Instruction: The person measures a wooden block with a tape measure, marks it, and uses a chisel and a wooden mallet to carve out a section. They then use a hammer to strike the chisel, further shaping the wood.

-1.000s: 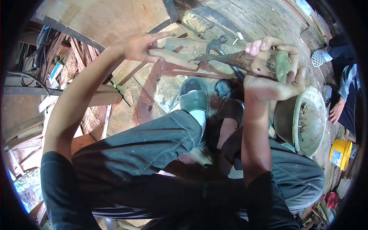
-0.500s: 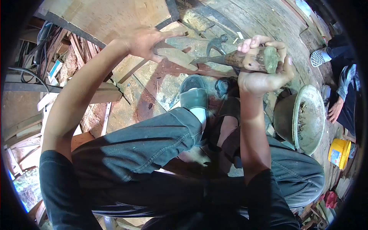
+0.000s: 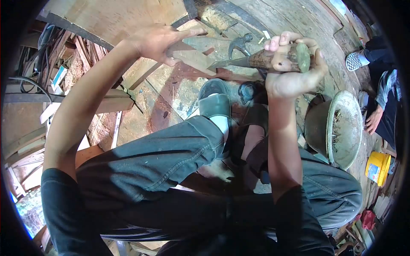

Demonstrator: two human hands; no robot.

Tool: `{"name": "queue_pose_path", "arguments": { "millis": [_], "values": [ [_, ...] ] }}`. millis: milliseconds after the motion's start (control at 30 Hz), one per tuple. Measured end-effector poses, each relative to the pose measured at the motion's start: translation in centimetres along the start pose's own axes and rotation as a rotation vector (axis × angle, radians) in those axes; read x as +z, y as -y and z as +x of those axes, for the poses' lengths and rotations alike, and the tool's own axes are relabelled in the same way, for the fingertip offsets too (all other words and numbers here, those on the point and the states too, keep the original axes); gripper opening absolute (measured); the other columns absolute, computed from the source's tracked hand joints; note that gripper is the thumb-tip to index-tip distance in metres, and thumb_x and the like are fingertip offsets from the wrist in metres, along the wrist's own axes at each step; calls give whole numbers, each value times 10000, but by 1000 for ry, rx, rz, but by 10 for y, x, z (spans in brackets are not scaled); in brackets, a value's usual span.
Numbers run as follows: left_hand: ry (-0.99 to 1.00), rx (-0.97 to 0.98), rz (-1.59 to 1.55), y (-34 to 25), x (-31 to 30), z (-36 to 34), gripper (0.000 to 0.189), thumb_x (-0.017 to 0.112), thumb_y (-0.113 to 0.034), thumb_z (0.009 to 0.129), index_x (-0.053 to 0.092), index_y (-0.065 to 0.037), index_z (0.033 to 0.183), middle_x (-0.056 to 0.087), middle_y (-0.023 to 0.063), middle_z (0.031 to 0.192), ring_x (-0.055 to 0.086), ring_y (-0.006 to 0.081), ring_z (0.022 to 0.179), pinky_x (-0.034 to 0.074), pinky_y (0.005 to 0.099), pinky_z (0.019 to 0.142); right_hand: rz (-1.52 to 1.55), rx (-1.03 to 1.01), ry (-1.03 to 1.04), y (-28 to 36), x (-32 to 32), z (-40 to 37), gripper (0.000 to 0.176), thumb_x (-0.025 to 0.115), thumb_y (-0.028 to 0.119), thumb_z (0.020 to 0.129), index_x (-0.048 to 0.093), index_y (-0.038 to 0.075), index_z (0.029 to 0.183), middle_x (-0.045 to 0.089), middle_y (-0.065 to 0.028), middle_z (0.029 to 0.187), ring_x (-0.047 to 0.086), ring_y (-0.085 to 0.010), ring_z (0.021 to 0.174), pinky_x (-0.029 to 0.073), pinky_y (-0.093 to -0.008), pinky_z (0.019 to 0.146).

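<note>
My left hand [image 3: 156,42] grips the end of a pale piece of wood [image 3: 192,56], thumb on the near side and index finger stretched along the far side. In my right hand [image 3: 294,77], palm turned up, is a chisel [image 3: 260,59] with a thick wooden handle and a pale greenish butt end. Its metal blade points left and meets, or nearly meets, the wood's right end; exact contact cannot be made out. Just beyond the blade lies a claw hammer [image 3: 240,45], its handle partly hidden behind the chisel and my right hand.
A large board [image 3: 124,19] stands at upper left beside cables and wood scraps. Right of my leg is a metal basin [image 3: 333,132] holding small nail-like pieces. A yellow bucket [image 3: 379,168] and another person's hand [image 3: 374,119] are at far right. My sandalled foot [image 3: 215,100] is below the wood.
Both hands, the wood and the chisel sit slightly further left and up in the view. Both grips stay the same.
</note>
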State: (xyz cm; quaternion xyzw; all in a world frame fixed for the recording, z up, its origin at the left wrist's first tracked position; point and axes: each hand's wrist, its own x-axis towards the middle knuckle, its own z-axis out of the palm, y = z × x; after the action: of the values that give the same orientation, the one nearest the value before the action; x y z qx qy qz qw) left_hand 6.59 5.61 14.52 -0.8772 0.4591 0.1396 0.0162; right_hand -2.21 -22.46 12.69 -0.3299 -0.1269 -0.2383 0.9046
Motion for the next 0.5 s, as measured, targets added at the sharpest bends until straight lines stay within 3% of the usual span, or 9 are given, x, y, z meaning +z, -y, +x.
{"name": "queue_pose_path", "arguments": {
  "millis": [133, 200, 267, 300, 333, 400, 433, 500],
  "values": [
    [-51, 58, 2, 3, 5, -6, 1170, 842, -158, 622, 165, -272, 1570, 715, 177, 943, 674, 353, 815, 550, 465, 763, 27, 28, -51, 8, -6, 5, 390, 310, 392, 972, 505, 59, 916, 586, -197, 787, 569, -294, 653, 508, -428, 612],
    [85, -4, 59, 4, 2, -8, 1107, 837, -265, 688, 159, -299, 1562, 702, 189, 991, 672, 369, 901, 547, 472, 824, -26, 5, -21, 24, -15, 18, 393, 314, 398, 968, 509, 61, 917, 596, -197, 789, 580, -298, 656, 512, -426, 597],
    [87, -31, 76, 9, 5, -12, 1081, 824, -278, 710, 159, -300, 1561, 692, 188, 1046, 669, 365, 936, 552, 473, 821, -194, -129, -107, 39, -17, 30, 417, 305, 415, 966, 513, 56, 915, 598, -187, 770, 586, -292, 661, 514, -419, 597],
    [92, -49, 91, 10, 9, -12, 1055, 811, -292, 732, 158, -302, 1560, 682, 187, 1101, 666, 360, 970, 556, 474, 819, -335, -250, -65, 42, -17, 33, 306, 392, 334, 967, 510, 54, 926, 596, -153, 748, 580, -272, 661, 515, -412, 606],
    [91, -45, 90, 12, 21, -15, 1055, 811, -292, 732, 158, -302, 1560, 682, 187, 1101, 666, 360, 970, 556, 474, 819, -338, -252, -66, 44, -16, 34, 306, 392, 334, 967, 510, 54, 926, 596, -153, 748, 580, -272, 661, 515, -412, 606],
    [-299, -41, 40, 18, 54, -23, 983, 760, -338, 791, 152, -291, 1562, 629, 184, 1231, 647, 370, 1039, 558, 468, 812, -784, -291, -79, 48, -17, 32, 160, 534, 197, 926, 526, 44, 878, 611, -113, 747, 604, -252, 693, 507, -415, 619],
    [-305, -86, 22, 15, 63, -23, 943, 723, -361, 821, 149, -265, 1563, 574, 172, 1324, 629, 378, 1085, 544, 476, 841, -1254, -485, 108, 51, -50, 51, 134, 661, 116, 851, 549, 46, 825, 633, -101, 747, 645, -248, 695, 507, -428, 633],
    [-299, -175, -57, 7, 82, -23, 948, 717, -364, 818, 142, -251, 1563, 592, 179, 1299, 630, 380, 1083, 540, 479, 854, -1384, -537, 104, 34, -59, 49, 165, 692, 154, 831, 564, 51, 815, 644, -111, 752, 661, -262, 705, 508, -421, 647]
  ]
}}
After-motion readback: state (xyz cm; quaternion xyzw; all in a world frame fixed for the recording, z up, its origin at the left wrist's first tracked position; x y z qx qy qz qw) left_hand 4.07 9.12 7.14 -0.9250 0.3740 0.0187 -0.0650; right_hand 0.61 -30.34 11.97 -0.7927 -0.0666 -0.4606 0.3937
